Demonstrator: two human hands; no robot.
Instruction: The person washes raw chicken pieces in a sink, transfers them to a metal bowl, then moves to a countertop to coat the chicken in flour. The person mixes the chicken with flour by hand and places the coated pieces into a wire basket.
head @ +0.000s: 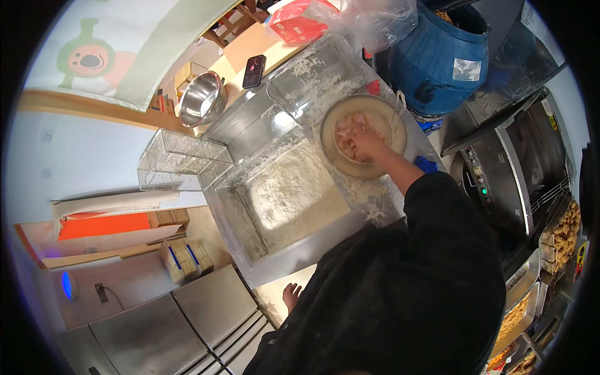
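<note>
My right hand (368, 143) reaches down into a large round basin (396, 129) and touches pale pink raw meat pieces (348, 131). Its fingertips are hidden among the meat, so their grip cannot be made out. A round inner rim surrounds the meat, with cloudy, pale liquid around it. Left of the basin, a deep rectangular steel tray (225, 206) holds a broad bed of white flour (290, 183). My left hand (291, 296) hangs low beside my body, below the tray's near edge, holding nothing, fingers slightly apart.
A flour-dusted clear tub (318, 70) sits behind the basin. A wire fry basket (183, 161) stands at the tray's left corner. Beyond are a steel bowl (201, 99) and a phone (254, 71). At right are a blue barrel (436, 61) and black kitchen equipment (497, 183).
</note>
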